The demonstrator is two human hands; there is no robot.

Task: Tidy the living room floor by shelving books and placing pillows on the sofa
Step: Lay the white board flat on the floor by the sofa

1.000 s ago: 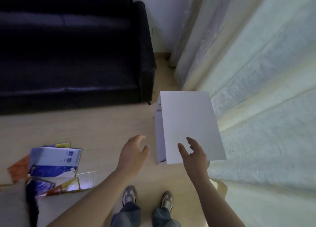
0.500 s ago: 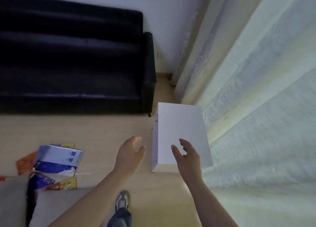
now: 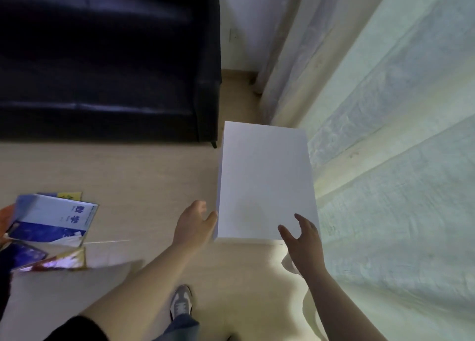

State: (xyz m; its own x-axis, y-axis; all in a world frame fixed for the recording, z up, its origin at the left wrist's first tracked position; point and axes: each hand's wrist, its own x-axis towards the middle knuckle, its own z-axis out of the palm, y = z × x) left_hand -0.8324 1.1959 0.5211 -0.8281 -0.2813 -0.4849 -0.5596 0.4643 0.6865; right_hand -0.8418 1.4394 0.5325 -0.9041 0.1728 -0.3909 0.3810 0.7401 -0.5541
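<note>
Head view: empty hands at white shelf unit

Probably squaring up the white shelf unit (image 3: 264,181) before loading; grip both near corners evenly so it doesn't tip. Left hand (image 3: 194,223) is loosely spread at its left edge, holding nothing. Right hand (image 3: 302,238) is spread over the near corner, contact unclear. Books (image 3: 51,222) lie on the floor (image 3: 144,176), well left.

1 sofa (image 3: 102,57), 1 cabinet (image 3: 264,176), ~5 bks (image 3: 55,219)

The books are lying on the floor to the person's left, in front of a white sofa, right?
Not white: the head view shows the sofa is black. The books do lie on the floor, to the person's left.
</note>
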